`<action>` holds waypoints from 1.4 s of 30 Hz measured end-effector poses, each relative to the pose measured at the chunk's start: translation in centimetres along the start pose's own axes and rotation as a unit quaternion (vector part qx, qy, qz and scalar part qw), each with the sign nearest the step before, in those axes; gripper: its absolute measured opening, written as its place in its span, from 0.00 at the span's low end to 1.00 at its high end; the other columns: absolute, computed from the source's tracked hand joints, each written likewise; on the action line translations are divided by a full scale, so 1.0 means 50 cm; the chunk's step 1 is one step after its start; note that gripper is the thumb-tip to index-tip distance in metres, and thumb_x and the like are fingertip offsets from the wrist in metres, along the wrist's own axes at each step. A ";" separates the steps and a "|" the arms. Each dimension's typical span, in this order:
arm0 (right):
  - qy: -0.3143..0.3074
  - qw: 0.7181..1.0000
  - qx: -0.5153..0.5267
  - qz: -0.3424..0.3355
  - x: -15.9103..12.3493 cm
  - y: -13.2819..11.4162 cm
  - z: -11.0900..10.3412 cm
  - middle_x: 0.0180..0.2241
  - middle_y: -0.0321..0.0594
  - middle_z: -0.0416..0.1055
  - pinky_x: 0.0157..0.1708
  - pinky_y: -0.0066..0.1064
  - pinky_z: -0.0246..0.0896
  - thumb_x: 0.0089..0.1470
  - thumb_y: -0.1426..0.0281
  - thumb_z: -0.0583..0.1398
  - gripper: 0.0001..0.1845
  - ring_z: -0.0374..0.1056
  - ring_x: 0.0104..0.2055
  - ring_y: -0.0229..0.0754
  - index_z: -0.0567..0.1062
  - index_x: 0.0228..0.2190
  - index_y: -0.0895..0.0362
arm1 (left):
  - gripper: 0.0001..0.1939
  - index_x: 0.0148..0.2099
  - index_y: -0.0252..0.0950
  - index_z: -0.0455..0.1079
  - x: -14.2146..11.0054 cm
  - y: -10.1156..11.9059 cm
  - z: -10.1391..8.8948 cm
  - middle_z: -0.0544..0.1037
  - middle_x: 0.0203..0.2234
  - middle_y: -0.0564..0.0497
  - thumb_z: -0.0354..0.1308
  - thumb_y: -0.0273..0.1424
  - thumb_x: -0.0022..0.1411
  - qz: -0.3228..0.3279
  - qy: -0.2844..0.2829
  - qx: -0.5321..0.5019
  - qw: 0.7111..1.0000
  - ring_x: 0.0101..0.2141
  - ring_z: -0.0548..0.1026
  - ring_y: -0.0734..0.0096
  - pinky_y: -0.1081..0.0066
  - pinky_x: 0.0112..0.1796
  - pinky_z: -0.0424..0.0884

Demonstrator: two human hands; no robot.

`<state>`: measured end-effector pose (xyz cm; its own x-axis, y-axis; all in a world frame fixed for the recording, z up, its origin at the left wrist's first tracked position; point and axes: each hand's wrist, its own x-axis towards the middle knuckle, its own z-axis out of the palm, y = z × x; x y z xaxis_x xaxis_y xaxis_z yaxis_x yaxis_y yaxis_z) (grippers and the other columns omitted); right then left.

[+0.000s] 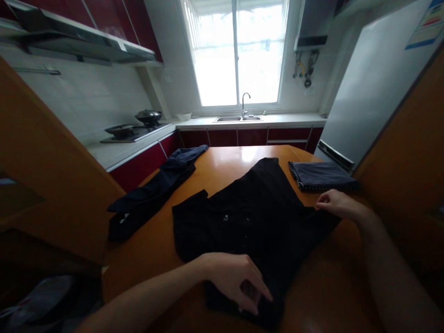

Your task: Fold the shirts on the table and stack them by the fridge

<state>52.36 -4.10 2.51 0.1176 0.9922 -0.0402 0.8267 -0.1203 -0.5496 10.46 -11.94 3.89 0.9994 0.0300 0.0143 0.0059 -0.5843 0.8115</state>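
Observation:
A black shirt (256, 217) lies spread on the orange wooden table (222, 166). My left hand (236, 280) rests on the shirt's near edge, fingers curled down and pinching the fabric. My right hand (338, 203) grips the shirt's right side near a sleeve, fingers closed on the cloth. A folded dark grey garment (321, 176) sits just beyond my right hand. A dark navy garment (159, 189) lies crumpled along the table's left edge.
A white fridge (374, 88) stands at the right. Behind the table runs a counter with a sink and tap (244, 113) under the window. A stove with a wok (147, 118) is at the left. A wooden chair back (45, 185) rises at the near left.

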 end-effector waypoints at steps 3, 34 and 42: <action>0.063 0.997 -0.051 -0.007 0.003 -0.022 0.010 0.28 0.46 0.80 0.26 0.34 0.61 0.45 0.63 0.66 0.07 0.75 0.29 0.48 0.82 0.23 0.53 | 0.16 0.55 0.38 0.77 -0.007 0.007 -0.045 0.82 0.39 0.46 0.60 0.35 0.68 -0.032 0.069 -0.001 0.997 0.39 0.80 0.68 0.73 0.42 0.75; 0.133 0.960 0.246 -0.019 0.262 -0.258 0.283 0.34 0.48 0.78 0.38 0.36 0.67 0.48 0.70 0.56 0.10 0.74 0.39 0.53 0.76 0.31 0.59 | 0.10 0.39 0.30 0.78 0.098 -0.266 -0.362 0.81 0.32 0.44 0.60 0.33 0.65 -0.378 0.388 -0.068 0.838 0.32 0.78 0.67 0.68 0.37 0.74; 0.189 0.924 0.331 -0.013 0.241 -0.255 0.283 0.33 0.50 0.78 0.39 0.36 0.66 0.59 0.60 0.51 0.17 0.73 0.39 0.52 0.71 0.26 0.56 | 0.14 0.35 0.31 0.77 0.160 -0.270 -0.363 0.82 0.31 0.44 0.61 0.37 0.66 -0.391 0.311 -0.209 0.841 0.29 0.79 0.68 0.70 0.32 0.76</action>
<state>35.46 9.81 -2.78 0.3897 0.8975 0.2063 0.3283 0.0738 -0.9417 17.79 10.90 3.67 0.4850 0.7660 -0.4219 0.5110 0.1433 0.8476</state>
